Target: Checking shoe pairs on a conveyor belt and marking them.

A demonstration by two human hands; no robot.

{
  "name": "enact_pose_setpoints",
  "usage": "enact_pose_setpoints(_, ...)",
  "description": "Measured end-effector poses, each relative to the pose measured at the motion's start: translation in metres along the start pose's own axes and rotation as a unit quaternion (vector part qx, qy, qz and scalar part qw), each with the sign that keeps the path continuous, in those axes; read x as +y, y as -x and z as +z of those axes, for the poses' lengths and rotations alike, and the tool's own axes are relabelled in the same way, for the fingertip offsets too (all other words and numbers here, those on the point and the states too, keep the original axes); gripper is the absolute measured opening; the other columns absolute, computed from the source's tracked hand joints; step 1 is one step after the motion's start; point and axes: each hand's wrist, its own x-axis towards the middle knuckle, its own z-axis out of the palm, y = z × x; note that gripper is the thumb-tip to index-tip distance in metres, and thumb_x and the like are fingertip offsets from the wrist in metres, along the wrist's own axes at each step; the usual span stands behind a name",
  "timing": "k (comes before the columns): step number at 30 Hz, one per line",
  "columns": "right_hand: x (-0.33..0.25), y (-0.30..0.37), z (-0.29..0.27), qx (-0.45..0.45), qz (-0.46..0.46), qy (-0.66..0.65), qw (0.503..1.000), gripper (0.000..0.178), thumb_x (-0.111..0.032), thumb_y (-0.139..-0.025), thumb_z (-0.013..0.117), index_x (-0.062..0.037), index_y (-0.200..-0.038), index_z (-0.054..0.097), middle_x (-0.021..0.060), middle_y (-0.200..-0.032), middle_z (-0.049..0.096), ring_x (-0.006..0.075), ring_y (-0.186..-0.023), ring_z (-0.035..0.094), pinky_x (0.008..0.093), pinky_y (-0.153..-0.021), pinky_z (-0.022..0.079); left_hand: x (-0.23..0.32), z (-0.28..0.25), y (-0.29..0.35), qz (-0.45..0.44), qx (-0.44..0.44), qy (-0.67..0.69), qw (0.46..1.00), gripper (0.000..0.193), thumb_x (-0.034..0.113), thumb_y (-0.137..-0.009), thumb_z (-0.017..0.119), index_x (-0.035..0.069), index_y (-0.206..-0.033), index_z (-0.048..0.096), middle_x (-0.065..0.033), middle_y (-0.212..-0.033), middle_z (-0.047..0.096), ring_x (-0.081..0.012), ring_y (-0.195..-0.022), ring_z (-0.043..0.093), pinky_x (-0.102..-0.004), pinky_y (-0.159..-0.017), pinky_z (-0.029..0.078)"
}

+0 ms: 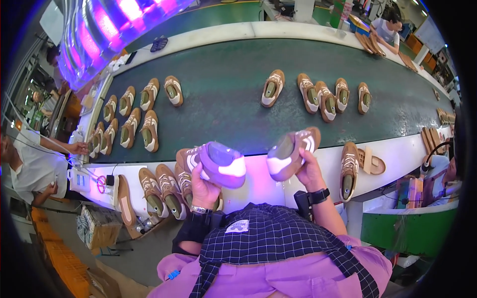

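My left hand (204, 189) grips a brown sneaker (191, 158) with white stripes and a white heel patch, its heel toward the right. In my right hand (311, 174) is a similar sneaker (310, 139), its white heel turned left toward the other one. Both are raised above the white ledge (261, 171), and a dark insert fills each opening. Left of my left hand, several more brown sneakers (169, 186) stand on the ledge. Another single sneaker (349, 171) lies to the right of my right hand, beside loose tan soles (371, 161).
A dark green conveyor belt (218, 89) runs across, carrying several sneakers (149, 94) at left and several (325, 99) at right. A purple-lit lamp (107, 37) hangs at upper left. People work at left (35, 164) and far right (387, 32). Scissors (101, 184) lie on the ledge.
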Motion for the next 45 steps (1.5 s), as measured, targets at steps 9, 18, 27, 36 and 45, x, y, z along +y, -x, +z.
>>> enact_pose_setpoints(9, 0.002, 0.012, 0.064, -0.034, -0.032, -0.025, 0.999, 0.05, -0.019, -0.084, 0.062, -0.0038, -0.127, 0.041, 0.0093, -0.121, 0.053, 0.0241, -0.111, 0.054, 0.0417, -0.092, 0.048, -0.019, 0.018, -0.001, 0.044, 0.052, -0.006, 0.998, 0.051, 0.04, -0.084, 0.059, 0.01, -0.123, 0.048, -0.0037, -0.115, 0.057, -0.02, -0.103, 0.057, -0.0367, -0.083, 0.051)
enact_pose_setpoints(18, 0.012, 0.017, 0.072, -0.002, -0.055, -0.044, 0.998, 0.048, -0.018, -0.086, 0.06, -0.0029, -0.128, 0.041, 0.0108, -0.121, 0.052, 0.024, -0.111, 0.053, 0.0414, -0.095, 0.045, -0.026, 0.019, 0.0, 0.052, 0.081, -0.009, 0.995, 0.056, 0.041, -0.084, 0.058, 0.007, -0.126, 0.045, -0.0075, -0.124, 0.052, -0.0237, -0.112, 0.052, -0.0426, -0.095, 0.046)
enact_pose_setpoints(27, 0.013, 0.015, 0.064, 0.006, -0.053, -0.028, 0.998, 0.047, -0.022, -0.085, 0.062, -0.0107, -0.127, 0.043, 0.0053, -0.122, 0.053, 0.0201, -0.112, 0.051, 0.0402, -0.094, 0.044, -0.035, 0.017, -0.002, 0.042, 0.075, -0.01, 0.996, 0.058, 0.04, -0.084, 0.058, 0.007, -0.128, 0.043, -0.0081, -0.125, 0.051, -0.0248, -0.113, 0.051, -0.0442, -0.097, 0.044)
enact_pose_setpoints(36, 0.011, 0.015, 0.061, 0.008, -0.049, -0.021, 0.999, 0.045, -0.024, -0.087, 0.06, -0.0107, -0.126, 0.044, 0.0051, -0.12, 0.054, 0.0189, -0.109, 0.053, 0.0383, -0.09, 0.045, -0.041, 0.014, -0.004, 0.046, 0.087, -0.001, 0.995, 0.056, 0.042, -0.083, 0.059, 0.009, -0.126, 0.045, -0.008, -0.121, 0.054, -0.025, -0.109, 0.054, -0.0463, -0.09, 0.049)
enact_pose_setpoints(45, 0.011, 0.012, 0.049, 0.008, -0.061, 0.005, 0.998, 0.044, -0.023, -0.088, 0.057, -0.0065, -0.127, 0.042, 0.0079, -0.121, 0.053, 0.0205, -0.109, 0.053, 0.0383, -0.092, 0.045, -0.045, 0.013, -0.005, 0.051, 0.101, -0.013, 0.993, 0.056, 0.042, -0.084, 0.057, 0.008, -0.127, 0.045, -0.008, -0.122, 0.053, -0.0249, -0.11, 0.053, -0.0453, -0.094, 0.045)
